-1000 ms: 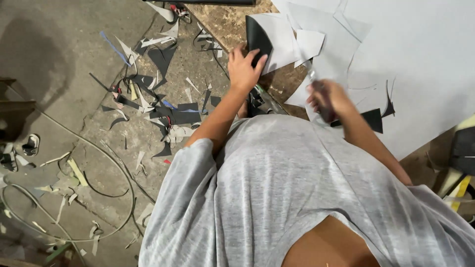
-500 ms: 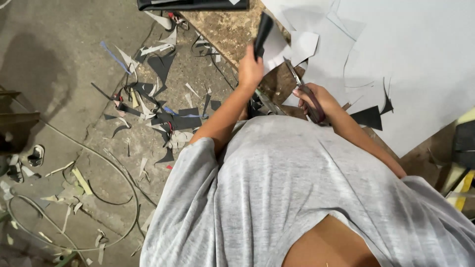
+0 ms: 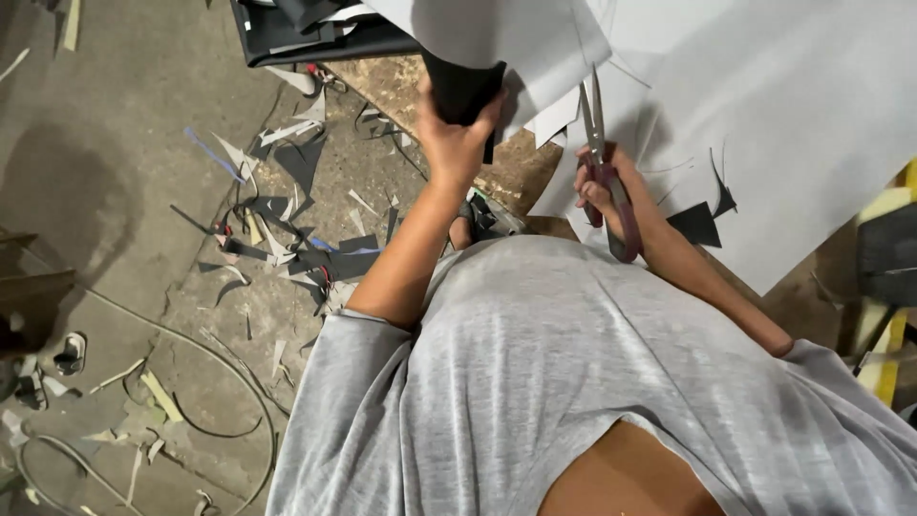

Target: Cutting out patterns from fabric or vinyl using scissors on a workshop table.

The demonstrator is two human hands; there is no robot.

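My left hand (image 3: 457, 134) grips a black folded piece of sheet material (image 3: 463, 86) at the edge of a wooden bench (image 3: 516, 167). My right hand (image 3: 602, 191) holds a pair of scissors with dark red handles (image 3: 604, 162), blades pointing up and away from me toward a small grey sheet (image 3: 535, 43). A large grey sheet (image 3: 764, 124) lies spread on the bench to the right. My grey shirt fills the lower part of the view.
Several grey and black offcuts (image 3: 287, 229) litter the concrete floor on the left. A thin cable (image 3: 220, 382) loops across the floor. A stack of dark sheets (image 3: 306, 33) rests at the top. Yellow and black objects (image 3: 888, 287) stand at the right edge.
My left hand has lifted the black piece up off the bench. My right hand has raised the scissors so the blades point up near the grey sheet.
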